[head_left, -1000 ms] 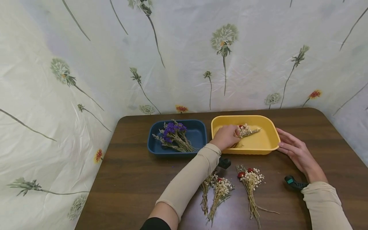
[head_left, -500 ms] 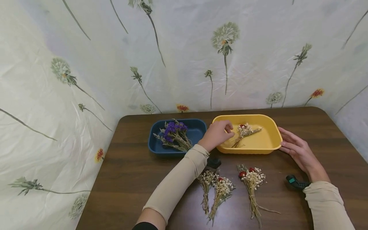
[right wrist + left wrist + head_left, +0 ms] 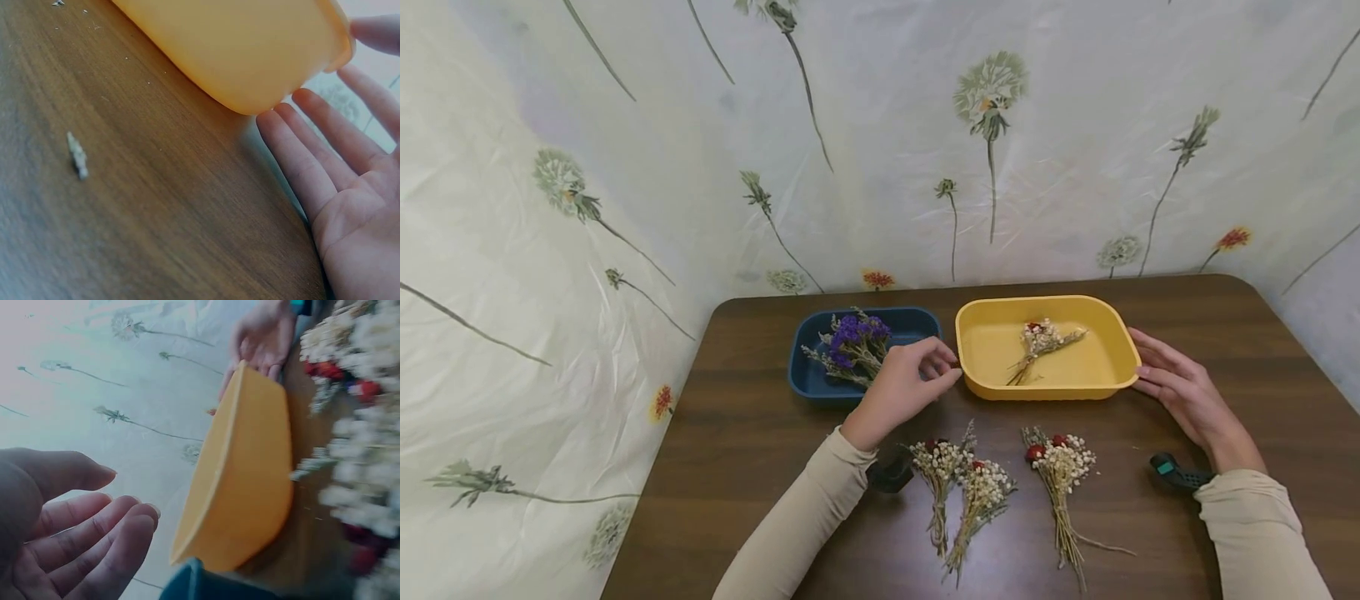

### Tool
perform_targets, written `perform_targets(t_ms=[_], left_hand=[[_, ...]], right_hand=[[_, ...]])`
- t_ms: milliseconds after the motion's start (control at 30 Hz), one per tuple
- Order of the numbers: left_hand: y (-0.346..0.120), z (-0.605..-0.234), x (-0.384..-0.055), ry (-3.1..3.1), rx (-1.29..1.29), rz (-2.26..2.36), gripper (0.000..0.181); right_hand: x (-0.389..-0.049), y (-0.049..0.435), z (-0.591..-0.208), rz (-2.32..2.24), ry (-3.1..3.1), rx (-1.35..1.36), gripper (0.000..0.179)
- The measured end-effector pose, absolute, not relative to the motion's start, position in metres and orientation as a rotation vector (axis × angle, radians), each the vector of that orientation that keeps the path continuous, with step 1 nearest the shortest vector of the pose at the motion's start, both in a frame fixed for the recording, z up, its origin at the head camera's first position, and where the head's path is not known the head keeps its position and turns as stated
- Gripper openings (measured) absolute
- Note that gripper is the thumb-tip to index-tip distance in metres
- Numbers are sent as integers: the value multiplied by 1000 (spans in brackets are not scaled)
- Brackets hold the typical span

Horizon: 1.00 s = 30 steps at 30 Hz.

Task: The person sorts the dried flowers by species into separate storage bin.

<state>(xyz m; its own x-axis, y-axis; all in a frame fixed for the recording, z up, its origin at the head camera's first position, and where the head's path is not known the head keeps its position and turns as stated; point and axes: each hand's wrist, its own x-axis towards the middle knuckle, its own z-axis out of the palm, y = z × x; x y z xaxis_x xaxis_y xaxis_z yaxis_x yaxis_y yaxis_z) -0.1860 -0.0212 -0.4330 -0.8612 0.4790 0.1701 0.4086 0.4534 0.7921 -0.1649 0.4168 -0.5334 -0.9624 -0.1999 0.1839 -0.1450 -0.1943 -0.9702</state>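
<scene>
In the head view, my left hand (image 3: 910, 383) hovers over the front right corner of the blue tray (image 3: 800, 385), its fingers loosely bent around nothing. The left wrist view shows that hand (image 3: 81, 531) with a gap between thumb and fingers. My right hand (image 3: 1183, 396) touches the right end of the yellow tray (image 3: 1105, 367) with extended fingers; in the right wrist view its fingertips (image 3: 273, 122) meet the tray wall. A small dried bouquet (image 3: 1041, 342) of white and red flowers lies in the yellow tray. Purple dried flowers (image 3: 853, 336) lie in the blue one.
Two dried bouquets (image 3: 940, 467) (image 3: 981, 492) lie side by side on the brown table (image 3: 737, 467). Another bouquet (image 3: 1060, 475) lies to their right. Behind the trays hangs a flower-printed cloth (image 3: 880, 150). A small plant scrap (image 3: 77, 155) lies on the wood.
My left hand has let go of the bouquet in the yellow tray and drawn back left and nearer, over the blue tray's corner. My right hand stays at the yellow tray's right end.
</scene>
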Motion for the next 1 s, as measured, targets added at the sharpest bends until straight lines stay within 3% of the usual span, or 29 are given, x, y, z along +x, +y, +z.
perform_targets(t_ms=[433, 767, 1000], left_hand=[[-68, -473, -125, 2561, 682, 1298, 11], [-71, -492, -98, 2597, 613, 1132, 32], [-64, -498, -88, 2664, 642, 971, 36]], right_hand=[[-163, 417, -534, -2364, 1972, -422, 57], [-163, 416, -533, -2361, 1988, -420, 57], [-162, 415, -534, -2371, 1965, -439, 57]])
